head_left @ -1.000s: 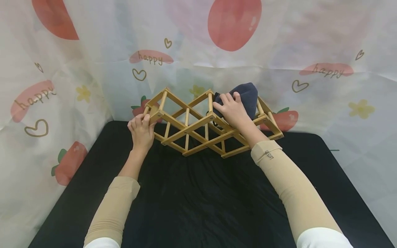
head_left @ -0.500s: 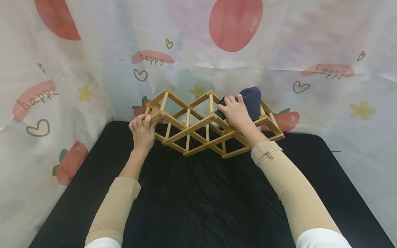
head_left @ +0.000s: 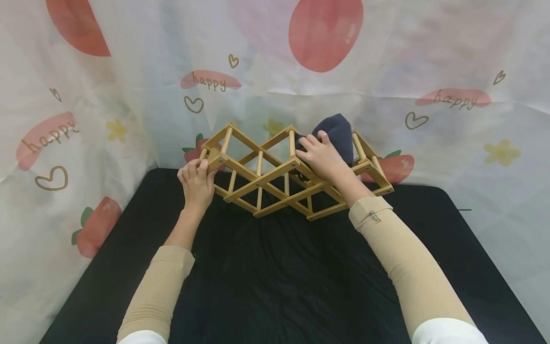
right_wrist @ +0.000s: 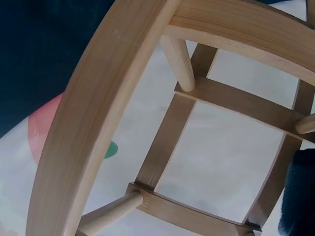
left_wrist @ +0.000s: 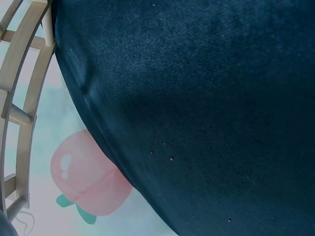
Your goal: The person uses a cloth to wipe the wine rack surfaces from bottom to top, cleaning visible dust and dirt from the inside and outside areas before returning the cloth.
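Note:
A folding wooden lattice rack, likely a wine rack (head_left: 259, 183), stands at the far side of the black-covered table. My left hand (head_left: 196, 187) grips its left end, fingers bent over the slat. In an upper right cell sits a dark blue cloth pouch (head_left: 337, 136), its rounded end sticking up above the slats. My right hand (head_left: 321, 155) holds the pouch near its left, narrower part; a bit of black cord shows below the fingers. The right wrist view has rack slats (right_wrist: 93, 108) up close, with dark cloth (right_wrist: 298, 196) at the right edge. Neither wrist view shows its hand clearly.
The black cloth (head_left: 275, 277) covers the table from the rack to my forearms. A pale printed curtain (head_left: 258, 43) hangs close behind the rack and along the left side. In the left wrist view, the table edge (left_wrist: 110, 157) curves past the curtain.
My right hand and the pouch dipped slightly to the right, then came back up and left. The rack and my left hand have stayed in place.

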`<state>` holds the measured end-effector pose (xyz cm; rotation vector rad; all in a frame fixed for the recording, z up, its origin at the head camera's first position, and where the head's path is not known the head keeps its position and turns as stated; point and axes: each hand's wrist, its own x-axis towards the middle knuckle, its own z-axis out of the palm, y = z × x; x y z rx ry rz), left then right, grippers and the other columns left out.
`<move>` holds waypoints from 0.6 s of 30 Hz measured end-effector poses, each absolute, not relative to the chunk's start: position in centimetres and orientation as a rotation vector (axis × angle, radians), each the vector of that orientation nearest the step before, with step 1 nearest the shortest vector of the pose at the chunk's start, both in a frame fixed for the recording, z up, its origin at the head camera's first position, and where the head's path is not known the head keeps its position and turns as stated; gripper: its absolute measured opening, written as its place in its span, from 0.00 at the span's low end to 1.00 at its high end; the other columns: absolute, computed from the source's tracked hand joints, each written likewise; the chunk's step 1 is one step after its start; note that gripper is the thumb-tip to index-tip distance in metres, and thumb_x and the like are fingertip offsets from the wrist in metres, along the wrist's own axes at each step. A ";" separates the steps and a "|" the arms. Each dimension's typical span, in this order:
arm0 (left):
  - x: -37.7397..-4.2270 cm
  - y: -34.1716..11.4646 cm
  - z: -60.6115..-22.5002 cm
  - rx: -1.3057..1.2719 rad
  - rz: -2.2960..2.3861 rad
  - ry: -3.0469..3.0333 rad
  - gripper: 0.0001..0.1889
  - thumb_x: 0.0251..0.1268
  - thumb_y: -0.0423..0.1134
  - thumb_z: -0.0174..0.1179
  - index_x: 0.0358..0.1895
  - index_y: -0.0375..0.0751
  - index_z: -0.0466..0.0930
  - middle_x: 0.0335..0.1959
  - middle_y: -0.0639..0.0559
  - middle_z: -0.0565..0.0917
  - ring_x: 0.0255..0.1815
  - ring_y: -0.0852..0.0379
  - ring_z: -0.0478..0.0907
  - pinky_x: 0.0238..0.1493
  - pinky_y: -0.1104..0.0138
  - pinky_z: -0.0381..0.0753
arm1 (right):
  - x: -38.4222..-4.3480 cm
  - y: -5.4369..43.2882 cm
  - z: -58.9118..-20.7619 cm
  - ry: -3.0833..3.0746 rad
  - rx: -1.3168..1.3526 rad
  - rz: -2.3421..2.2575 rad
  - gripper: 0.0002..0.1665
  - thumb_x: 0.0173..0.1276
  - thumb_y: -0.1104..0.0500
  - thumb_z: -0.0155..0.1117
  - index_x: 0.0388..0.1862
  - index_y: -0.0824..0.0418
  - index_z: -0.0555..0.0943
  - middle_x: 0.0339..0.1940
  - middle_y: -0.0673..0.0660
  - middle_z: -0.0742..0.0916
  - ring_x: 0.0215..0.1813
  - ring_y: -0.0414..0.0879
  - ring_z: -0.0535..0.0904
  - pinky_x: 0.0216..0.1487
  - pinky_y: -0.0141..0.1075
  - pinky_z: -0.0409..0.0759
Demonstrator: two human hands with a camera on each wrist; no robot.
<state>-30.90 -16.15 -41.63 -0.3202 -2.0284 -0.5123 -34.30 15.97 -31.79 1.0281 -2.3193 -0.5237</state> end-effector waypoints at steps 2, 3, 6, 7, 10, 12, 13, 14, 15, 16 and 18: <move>-30.9 -16.2 -41.6 -0.321 -0.512 -2.034 0.22 0.67 0.56 0.36 0.48 0.40 0.61 0.43 0.39 0.62 0.42 0.40 0.57 0.45 0.48 0.52 | -34.2 15.9 -31.7 -2.348 1.025 -0.543 0.16 0.61 0.68 0.61 0.48 0.56 0.77 0.52 0.60 0.74 0.50 0.54 0.66 0.50 0.49 0.53; -30.9 -16.2 -41.6 -0.322 -0.512 -2.036 0.22 0.67 0.56 0.36 0.48 0.40 0.61 0.43 0.39 0.62 0.42 0.40 0.57 0.45 0.48 0.52 | -34.2 15.9 -31.7 -2.380 1.018 -0.548 0.17 0.61 0.69 0.61 0.49 0.55 0.77 0.51 0.60 0.74 0.50 0.54 0.66 0.50 0.49 0.53; -30.9 -16.2 -41.6 -0.321 -0.511 -2.042 0.21 0.67 0.55 0.37 0.48 0.40 0.61 0.43 0.39 0.62 0.43 0.40 0.57 0.46 0.48 0.52 | -34.3 15.7 -31.6 -2.507 0.980 -0.542 0.19 0.61 0.69 0.60 0.51 0.54 0.76 0.50 0.59 0.74 0.49 0.53 0.65 0.51 0.49 0.52; -30.9 -16.2 -41.6 -0.323 -0.513 -2.043 0.20 0.67 0.53 0.40 0.48 0.40 0.61 0.43 0.39 0.62 0.43 0.40 0.57 0.46 0.48 0.52 | -34.3 15.6 -31.6 -2.549 0.961 -0.545 0.20 0.61 0.69 0.60 0.51 0.53 0.76 0.50 0.59 0.74 0.49 0.53 0.65 0.51 0.49 0.52; -30.9 -16.2 -41.6 -0.328 -0.517 -2.042 0.18 0.65 0.49 0.46 0.49 0.40 0.61 0.43 0.39 0.62 0.42 0.40 0.57 0.46 0.48 0.52 | -34.6 15.5 -31.6 -2.652 0.905 -0.543 0.21 0.63 0.69 0.58 0.53 0.52 0.77 0.50 0.58 0.75 0.50 0.53 0.66 0.54 0.50 0.53; -30.9 -16.2 -41.5 -0.330 -0.518 -2.042 0.17 0.65 0.49 0.47 0.49 0.40 0.61 0.43 0.39 0.62 0.42 0.40 0.57 0.46 0.48 0.52 | -34.7 15.5 -31.6 -2.696 0.873 -0.533 0.21 0.63 0.68 0.58 0.54 0.51 0.77 0.50 0.58 0.76 0.52 0.53 0.67 0.58 0.52 0.53; -30.9 -16.2 -41.6 -0.331 -0.521 -2.039 0.18 0.65 0.49 0.46 0.48 0.40 0.61 0.44 0.39 0.62 0.42 0.40 0.57 0.45 0.48 0.52 | -34.8 15.5 -31.6 -2.711 0.862 -0.529 0.21 0.63 0.68 0.58 0.54 0.51 0.78 0.50 0.58 0.76 0.52 0.53 0.67 0.59 0.52 0.52; -30.9 -16.2 -41.6 -0.330 -0.521 -2.037 0.18 0.66 0.51 0.44 0.48 0.40 0.61 0.44 0.39 0.62 0.42 0.40 0.57 0.45 0.48 0.52 | -34.8 15.5 -31.6 -2.723 0.855 -0.519 0.21 0.63 0.68 0.58 0.53 0.52 0.78 0.50 0.58 0.77 0.53 0.53 0.67 0.60 0.53 0.52; -30.9 -16.2 -41.6 -0.328 -0.519 -2.034 0.19 0.66 0.52 0.42 0.48 0.40 0.61 0.44 0.39 0.62 0.42 0.40 0.57 0.45 0.48 0.53 | -34.8 15.5 -31.6 -2.730 0.853 -0.513 0.21 0.63 0.68 0.58 0.53 0.52 0.78 0.50 0.58 0.77 0.54 0.54 0.68 0.60 0.53 0.52; -30.9 -16.1 -41.6 -0.325 -0.516 -2.032 0.20 0.67 0.54 0.39 0.47 0.41 0.61 0.44 0.39 0.63 0.42 0.40 0.57 0.45 0.48 0.53 | -34.8 15.5 -31.6 -2.733 0.853 -0.516 0.21 0.63 0.68 0.58 0.53 0.52 0.78 0.50 0.58 0.77 0.54 0.54 0.68 0.60 0.53 0.52; -30.9 -16.2 -41.6 -0.321 -0.511 -2.025 0.21 0.67 0.56 0.35 0.46 0.41 0.60 0.44 0.39 0.63 0.41 0.40 0.57 0.45 0.48 0.53 | -34.8 15.5 -31.6 -2.730 0.861 -0.525 0.22 0.63 0.68 0.59 0.54 0.52 0.78 0.51 0.58 0.76 0.54 0.54 0.67 0.60 0.53 0.52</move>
